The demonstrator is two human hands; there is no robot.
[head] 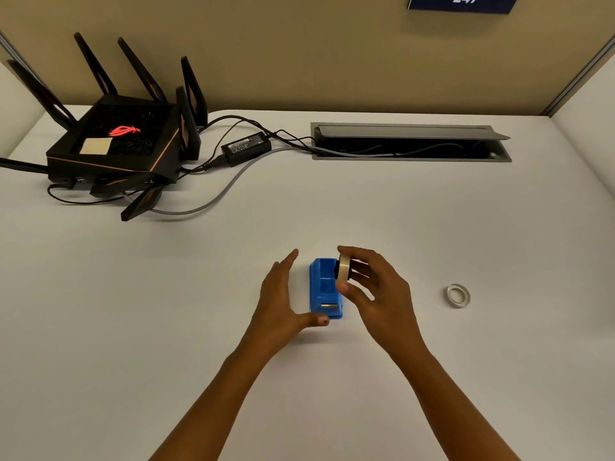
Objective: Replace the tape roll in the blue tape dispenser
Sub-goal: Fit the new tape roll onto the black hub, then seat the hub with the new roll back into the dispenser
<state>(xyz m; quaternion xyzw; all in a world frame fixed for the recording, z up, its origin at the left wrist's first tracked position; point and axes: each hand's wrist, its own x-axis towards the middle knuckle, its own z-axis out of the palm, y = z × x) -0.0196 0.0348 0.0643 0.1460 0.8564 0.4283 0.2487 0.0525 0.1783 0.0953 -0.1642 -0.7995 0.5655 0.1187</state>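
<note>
The blue tape dispenser stands on the white desk, its cutter end toward me and its roll slot bare. My right hand pinches a tape roll on a black hub, upright, just above the dispenser's right edge. My left hand is spread flat beside the dispenser's left side, its thumb tip touching the front corner. A thin, nearly spent tape ring lies flat on the desk to the right.
A black router with several antennas sits at the back left, with a power brick and cables trailing across the desk. An open cable tray is set into the desk at the back. Partition walls close the back and right.
</note>
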